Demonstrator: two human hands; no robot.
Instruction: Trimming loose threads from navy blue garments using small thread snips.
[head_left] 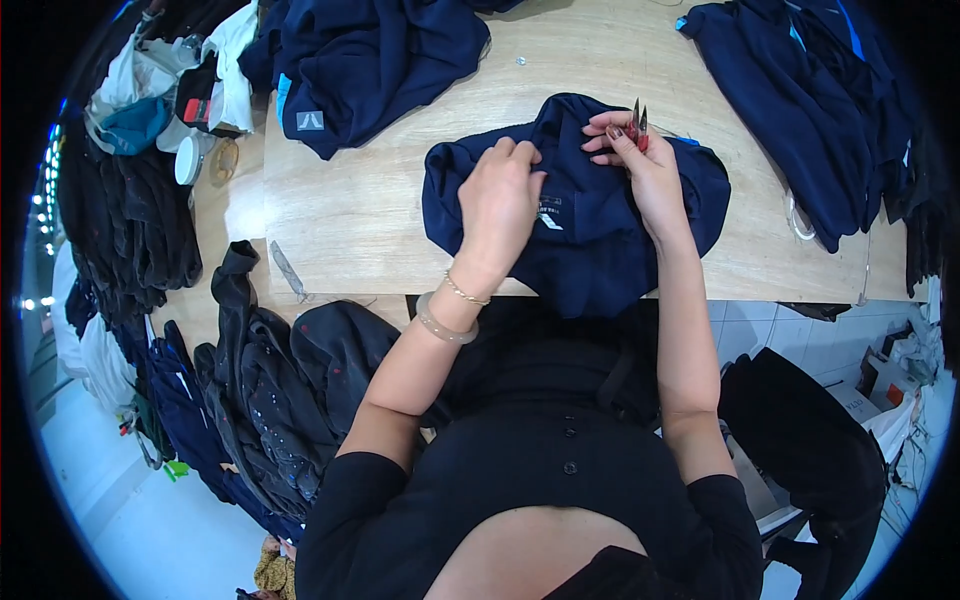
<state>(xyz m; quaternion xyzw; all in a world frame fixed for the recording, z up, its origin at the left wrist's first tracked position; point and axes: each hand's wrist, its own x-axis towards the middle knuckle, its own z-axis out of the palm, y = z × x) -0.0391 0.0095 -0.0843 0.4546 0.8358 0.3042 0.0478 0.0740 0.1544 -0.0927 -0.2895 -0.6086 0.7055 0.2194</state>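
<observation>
A navy blue garment lies bunched on the wooden table in front of me, its lower part hanging over the near edge. A small white-printed label patch shows in its middle. My left hand rests on the garment's left part, fingers curled and pinching the fabric. Over the right part is my right hand, with thread snips tucked in its grip. The snips have red handles, and their two pointed blades face away from me, slightly apart. My right thumb and fingertips are near the cloth; whether they touch it I cannot tell.
More navy garments lie at the far left and far right of the table. Dark clothes are heaped at the near left. A round white-lidded jar stands by the left edge. A black-draped chair is at my right.
</observation>
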